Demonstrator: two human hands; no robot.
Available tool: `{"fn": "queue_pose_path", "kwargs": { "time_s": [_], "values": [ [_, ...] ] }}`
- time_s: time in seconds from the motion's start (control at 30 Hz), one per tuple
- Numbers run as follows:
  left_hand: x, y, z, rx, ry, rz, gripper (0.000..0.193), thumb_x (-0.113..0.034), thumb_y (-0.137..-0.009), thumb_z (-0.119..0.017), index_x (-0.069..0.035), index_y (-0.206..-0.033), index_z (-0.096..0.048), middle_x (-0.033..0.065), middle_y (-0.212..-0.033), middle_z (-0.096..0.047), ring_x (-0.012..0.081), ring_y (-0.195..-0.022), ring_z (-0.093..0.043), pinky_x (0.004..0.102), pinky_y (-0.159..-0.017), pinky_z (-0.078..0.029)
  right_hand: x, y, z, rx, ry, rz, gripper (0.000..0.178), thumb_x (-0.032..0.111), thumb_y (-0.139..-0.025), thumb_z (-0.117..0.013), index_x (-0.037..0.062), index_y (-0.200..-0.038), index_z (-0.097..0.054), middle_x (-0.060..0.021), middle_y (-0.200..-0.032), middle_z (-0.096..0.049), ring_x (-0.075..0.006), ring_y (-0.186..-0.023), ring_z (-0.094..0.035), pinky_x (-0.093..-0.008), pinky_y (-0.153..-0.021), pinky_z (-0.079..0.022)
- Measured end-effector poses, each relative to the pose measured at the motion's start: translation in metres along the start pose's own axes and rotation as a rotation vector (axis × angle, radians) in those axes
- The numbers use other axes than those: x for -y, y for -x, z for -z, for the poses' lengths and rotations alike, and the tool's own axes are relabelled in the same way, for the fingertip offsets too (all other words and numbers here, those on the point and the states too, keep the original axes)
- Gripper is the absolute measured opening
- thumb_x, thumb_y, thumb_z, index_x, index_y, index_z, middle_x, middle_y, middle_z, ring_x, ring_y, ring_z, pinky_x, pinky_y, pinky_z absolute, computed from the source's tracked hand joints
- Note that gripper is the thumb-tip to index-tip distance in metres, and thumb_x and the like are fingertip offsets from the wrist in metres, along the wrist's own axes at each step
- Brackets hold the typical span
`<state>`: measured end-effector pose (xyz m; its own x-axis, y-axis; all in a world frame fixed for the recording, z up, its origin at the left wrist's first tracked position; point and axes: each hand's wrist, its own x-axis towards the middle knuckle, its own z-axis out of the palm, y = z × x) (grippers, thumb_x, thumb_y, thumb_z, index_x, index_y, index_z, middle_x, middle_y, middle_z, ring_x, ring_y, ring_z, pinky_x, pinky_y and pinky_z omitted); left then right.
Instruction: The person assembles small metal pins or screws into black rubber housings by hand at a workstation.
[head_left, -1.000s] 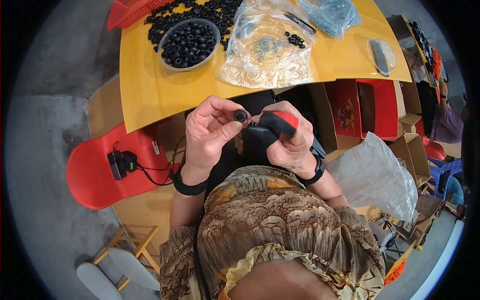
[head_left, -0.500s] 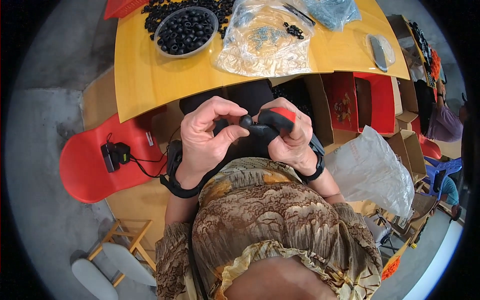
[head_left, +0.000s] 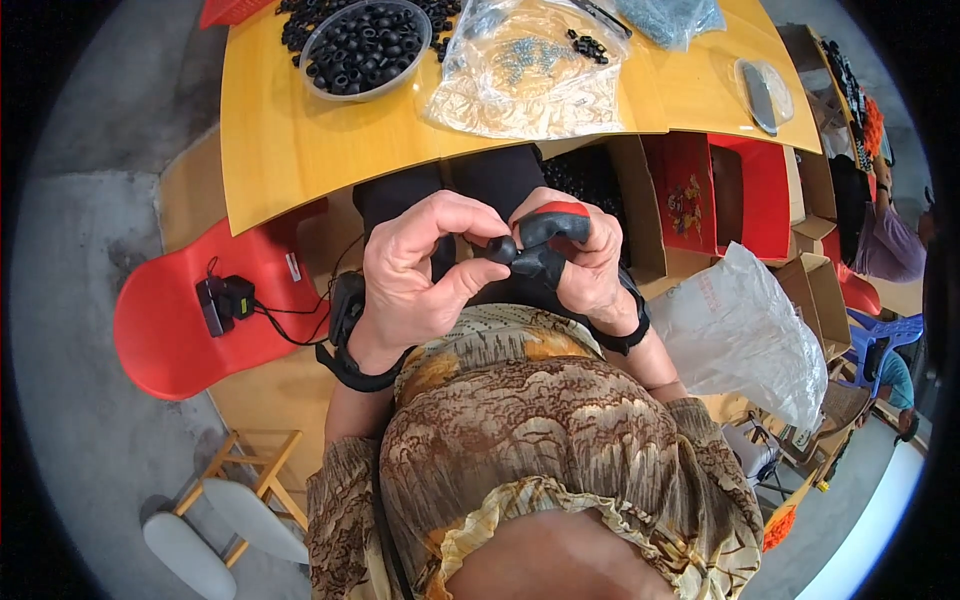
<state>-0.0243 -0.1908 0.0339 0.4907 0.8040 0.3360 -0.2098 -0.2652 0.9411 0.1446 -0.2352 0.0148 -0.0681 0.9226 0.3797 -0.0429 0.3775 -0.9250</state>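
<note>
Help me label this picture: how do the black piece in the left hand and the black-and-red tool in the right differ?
The black piece is small and rounded; the black-and-red tool is larger and curved. The left hand pinches the piece; the right hand wraps around the tool. Both are held, close together.

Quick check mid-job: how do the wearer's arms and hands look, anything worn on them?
Both the left hand and right hand are ungloved. A black wrist strap with a boxy black block sits on the left wrist; a black band circles the right. The left sleeve and right sleeve are brown-and-tan patterned, leaving the forearms bare.
</note>
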Motion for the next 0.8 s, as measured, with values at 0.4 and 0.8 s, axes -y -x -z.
{"fn": "queue_pose_path", "kwargs": {
  "time_s": [0.4,0.8],
  "values": [
    [0.016,0.005,0.004,0.014,0.321,0.147,0.021,0.002,-0.073,-0.069,0.002,-0.089,-0.057,0.0051,-0.086,-0.056,0.0088,-0.074,-0.054,0.0202,-0.065,-0.044,0.007,0.003,0.012,-0.101,0.333,0.150,0.018,-0.006,-0.062,-0.058,0.0006,-0.078,-0.058,-0.0106,-0.071,-0.059,-0.0201,-0.060,-0.059,-0.0262,-0.053,-0.046],
    [0.007,0.005,-0.001,0.004,0.284,0.338,0.019,0.007,-0.070,-0.069,0.002,-0.085,-0.060,0.0020,-0.080,-0.058,0.0070,-0.071,-0.057,0.0181,-0.064,-0.046,0.012,0.000,0.003,-0.039,0.342,0.139,0.020,-0.008,-0.060,-0.058,0.0022,-0.077,-0.058,-0.0092,-0.069,-0.056,-0.0249,-0.059,-0.057,-0.0287,-0.051,-0.045]
  ]
}}
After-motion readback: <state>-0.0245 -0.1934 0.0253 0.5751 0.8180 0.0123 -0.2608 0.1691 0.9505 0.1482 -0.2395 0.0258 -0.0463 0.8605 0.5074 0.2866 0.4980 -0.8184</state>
